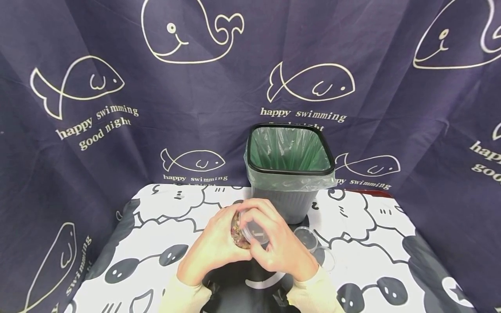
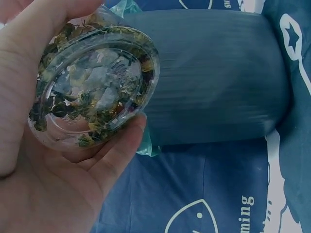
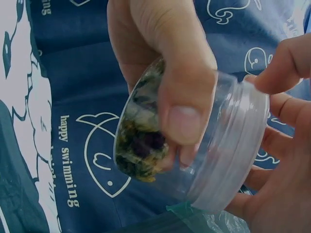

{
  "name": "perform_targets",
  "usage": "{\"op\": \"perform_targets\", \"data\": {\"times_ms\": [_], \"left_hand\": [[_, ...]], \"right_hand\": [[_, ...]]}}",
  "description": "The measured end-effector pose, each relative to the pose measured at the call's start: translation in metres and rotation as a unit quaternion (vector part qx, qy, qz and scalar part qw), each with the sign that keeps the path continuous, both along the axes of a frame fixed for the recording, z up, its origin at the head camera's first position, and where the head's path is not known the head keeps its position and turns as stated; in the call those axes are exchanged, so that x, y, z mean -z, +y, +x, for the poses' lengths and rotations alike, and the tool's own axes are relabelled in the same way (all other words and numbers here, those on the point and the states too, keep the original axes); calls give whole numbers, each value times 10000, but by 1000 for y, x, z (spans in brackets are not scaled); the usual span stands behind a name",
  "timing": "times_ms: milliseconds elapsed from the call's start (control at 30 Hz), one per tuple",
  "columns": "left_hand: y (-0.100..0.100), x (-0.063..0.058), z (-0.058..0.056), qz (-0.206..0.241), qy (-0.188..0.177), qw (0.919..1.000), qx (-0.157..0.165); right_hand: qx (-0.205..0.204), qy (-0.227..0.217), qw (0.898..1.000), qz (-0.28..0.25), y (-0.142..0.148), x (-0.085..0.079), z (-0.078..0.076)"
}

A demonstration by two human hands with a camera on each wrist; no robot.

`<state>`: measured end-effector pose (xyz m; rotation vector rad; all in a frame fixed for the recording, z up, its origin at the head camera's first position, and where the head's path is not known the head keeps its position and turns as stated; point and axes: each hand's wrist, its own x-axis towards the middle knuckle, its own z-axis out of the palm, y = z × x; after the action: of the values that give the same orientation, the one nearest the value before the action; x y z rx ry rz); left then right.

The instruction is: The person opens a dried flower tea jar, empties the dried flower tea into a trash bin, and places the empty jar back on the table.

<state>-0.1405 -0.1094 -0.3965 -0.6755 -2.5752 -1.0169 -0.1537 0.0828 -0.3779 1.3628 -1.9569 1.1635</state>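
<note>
My left hand (image 1: 213, 243) holds a clear plastic jar (image 1: 237, 234), tilted over, its fingers and thumb around the side. Dried flowers and leaves with whitish lumps show through the jar's base (image 2: 97, 92) in the left wrist view. At the other end my right hand (image 1: 275, 239) grips the round clear lid (image 3: 231, 155) by its rim with spread, bent fingers. In the right wrist view the lid sits on the jar's mouth; whether it is loose I cannot tell. Both hands are just in front of the grey bin.
A grey bin (image 1: 283, 202) with a black rim and green liner (image 1: 289, 148) stands behind the hands. Right of them, a clear round container (image 1: 306, 239) and a clear disc-like piece (image 1: 328, 259) lie on the patterned tablecloth (image 1: 164, 237). A dark blue curtain (image 1: 203, 100) hangs behind.
</note>
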Motion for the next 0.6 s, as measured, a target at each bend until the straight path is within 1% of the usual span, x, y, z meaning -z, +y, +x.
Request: {"op": "perform_targets", "data": {"times_ms": [267,367,400,500,600], "left_hand": [[1,1,0,-118,-184,9997,-116],[0,1,0,-148,-125,9997,-166],[0,1,0,-152,-51,9998,-152],[0,1,0,-127,106,9998,-108],[2,1,-1,-57,249,9996,-72]], "right_hand": [[22,-158,9998,79,2,0,-1],[-2,-266,9996,135,2,-1,-1],[45,-309,9994,159,2,-1,0],[375,-464,9978,272,4,-2,1],[908,-669,9927,435,7,-2,4]]}}
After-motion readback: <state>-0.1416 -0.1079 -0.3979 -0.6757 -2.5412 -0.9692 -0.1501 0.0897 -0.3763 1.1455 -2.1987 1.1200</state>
